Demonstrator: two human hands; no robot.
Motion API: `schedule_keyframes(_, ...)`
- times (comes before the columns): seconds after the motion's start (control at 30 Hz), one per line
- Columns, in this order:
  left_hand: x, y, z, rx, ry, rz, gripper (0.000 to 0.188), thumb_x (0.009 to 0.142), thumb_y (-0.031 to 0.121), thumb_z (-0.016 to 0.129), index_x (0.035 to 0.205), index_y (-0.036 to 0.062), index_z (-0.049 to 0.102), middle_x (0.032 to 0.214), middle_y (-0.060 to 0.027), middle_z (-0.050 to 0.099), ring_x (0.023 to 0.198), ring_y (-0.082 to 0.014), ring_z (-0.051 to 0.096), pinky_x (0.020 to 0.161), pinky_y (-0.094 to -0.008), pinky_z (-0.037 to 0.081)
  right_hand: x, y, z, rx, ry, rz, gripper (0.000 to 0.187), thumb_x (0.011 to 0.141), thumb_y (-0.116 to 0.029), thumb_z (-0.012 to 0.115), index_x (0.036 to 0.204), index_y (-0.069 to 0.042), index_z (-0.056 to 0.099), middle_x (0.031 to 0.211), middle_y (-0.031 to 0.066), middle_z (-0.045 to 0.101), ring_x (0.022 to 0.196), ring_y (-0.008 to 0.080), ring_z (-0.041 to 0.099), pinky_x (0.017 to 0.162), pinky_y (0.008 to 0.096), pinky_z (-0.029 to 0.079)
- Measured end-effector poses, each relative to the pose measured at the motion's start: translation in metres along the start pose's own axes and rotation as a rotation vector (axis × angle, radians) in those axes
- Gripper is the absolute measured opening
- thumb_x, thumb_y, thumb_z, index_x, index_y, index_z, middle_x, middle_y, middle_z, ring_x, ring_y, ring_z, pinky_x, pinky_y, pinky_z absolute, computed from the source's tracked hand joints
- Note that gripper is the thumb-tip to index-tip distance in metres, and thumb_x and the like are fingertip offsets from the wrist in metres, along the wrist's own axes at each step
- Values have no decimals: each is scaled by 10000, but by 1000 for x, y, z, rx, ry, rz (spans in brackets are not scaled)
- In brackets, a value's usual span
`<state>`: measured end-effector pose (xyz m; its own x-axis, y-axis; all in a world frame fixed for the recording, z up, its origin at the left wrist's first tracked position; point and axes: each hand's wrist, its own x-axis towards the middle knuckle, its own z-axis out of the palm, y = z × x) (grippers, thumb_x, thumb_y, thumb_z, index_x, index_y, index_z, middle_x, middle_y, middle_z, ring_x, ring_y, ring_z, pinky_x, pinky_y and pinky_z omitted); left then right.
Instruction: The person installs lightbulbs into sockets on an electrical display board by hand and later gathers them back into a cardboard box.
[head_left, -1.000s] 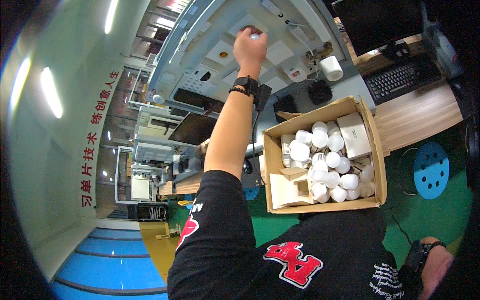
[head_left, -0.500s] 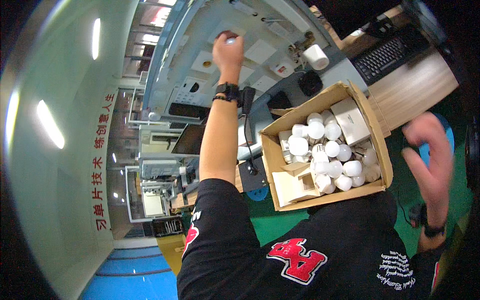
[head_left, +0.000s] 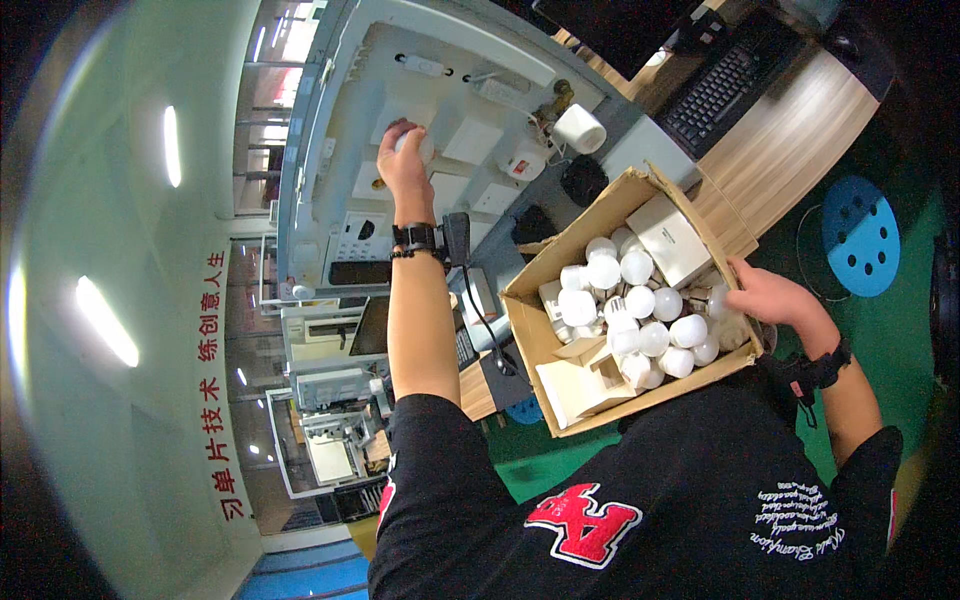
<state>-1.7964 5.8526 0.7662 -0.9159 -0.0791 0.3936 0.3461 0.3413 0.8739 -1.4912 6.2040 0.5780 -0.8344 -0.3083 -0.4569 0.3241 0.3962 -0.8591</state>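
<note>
My left hand [head_left: 403,165] reaches out to the grey upright panel [head_left: 375,95]. Its fingers are wrapped round a white light bulb [head_left: 426,149], partly hidden, close to the panel's face. At the right side of an open cardboard box [head_left: 520,325], my right hand [head_left: 788,303] grips the rim, with its fingers over the edge. Many white light bulbs [head_left: 655,338] lie heaped in the box. Beside them in the box are a white carton [head_left: 672,240] and an open cream carton [head_left: 575,385].
Switches, sockets and a white cylindrical lamp [head_left: 578,129] are fixed on the panel. A black keyboard [head_left: 735,85] lies on the wooden desk [head_left: 800,110] at the upper right. A blue round stool [head_left: 861,237] stands on the green floor. A black cable [head_left: 480,315] hangs near my left forearm.
My right hand has moved left from beside the box onto its rim. The view has shifted, and my left hand is now lower against the panel, still holding the bulb.
</note>
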Motion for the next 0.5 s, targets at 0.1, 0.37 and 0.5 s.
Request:
schedule_keyframes(0.1, -9, 4, 6, -285, 39, -176, 268, 767, 93, 654, 1023, 88, 575, 986, -43, 567, 832, -236, 602, 656, -399, 541, -2, 2, 6, -87, 81, 50, 668, 766, -276, 556, 1294, 86, 362, 1036, 311, 599, 928, 385, 618, 832, 416, 486)
schedule_keyframes(0.37, 9, -1, 1, -741, 84, -176, 256, 796, 143, 656, 1026, 149, 544, 988, -55, 562, 861, -279, 601, 705, -413, 546, -7, -32, -2, -99, 149, -16, 579, 775, -239, 506, 1258, 63, 406, 1071, 305, 586, 981, 402, 597, 856, 425, 473)
schedule_keyframes(0.5, -12, -12, 21, -1095, 220, -174, 260, 797, 166, 655, 1026, 139, 533, 970, -77, 588, 887, -274, 587, 767, -425, 544, -6, -9, 6, -132, 178, -18, 566, 771, -263, 525, 1238, 41, 423, 1010, 296, 607, 914, 418, 612, 815, 442, 488)
